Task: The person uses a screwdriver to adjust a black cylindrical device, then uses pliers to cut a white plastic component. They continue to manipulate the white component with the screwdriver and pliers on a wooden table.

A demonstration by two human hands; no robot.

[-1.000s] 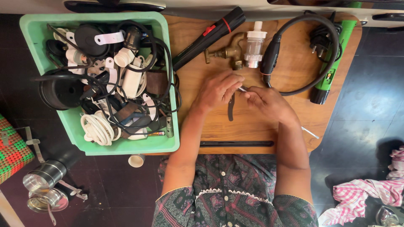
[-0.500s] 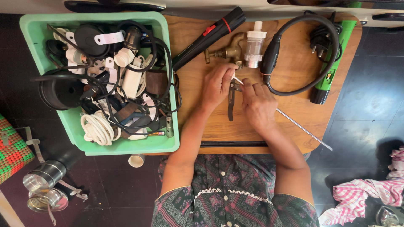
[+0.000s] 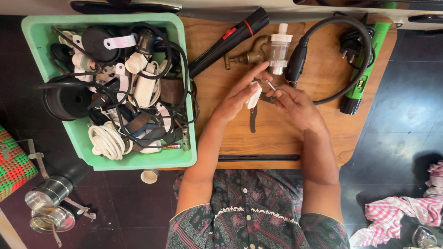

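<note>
**Both hands meet over a small white part, above the pliers**

I see my left hand [image 3: 240, 94] pinching a small white piece [image 3: 253, 94] between thumb and fingers, the index finger stretched out toward the brass tap [image 3: 247, 56]. The piece sits at the fingertips, just in front of the palm, raised off the wooden board [image 3: 323, 133]. My right hand [image 3: 295, 103] comes in from the other side, its fingers curled narrowly around a thin metal pin [image 3: 271, 85] whose tip pokes up just beside the white piece. I cannot tell whether pin and piece touch.

Both forearms run up from my body and converge, wrists bent inward, so that the hands nearly meet over the middle of the board.

Under the hands lie dark pliers [image 3: 253, 117], one handle showing below the left fingers. Beyond the tap stands a clear plastic fitting [image 3: 279, 53], and a black torch [image 3: 228, 39] lies slanted to the tap's left. A black cable [image 3: 344, 27] curves round to the tap's right, near a green tool [image 3: 364, 74]. Farther left of the tap sits a green tub [image 3: 182, 157] full of cords and plugs.
</note>
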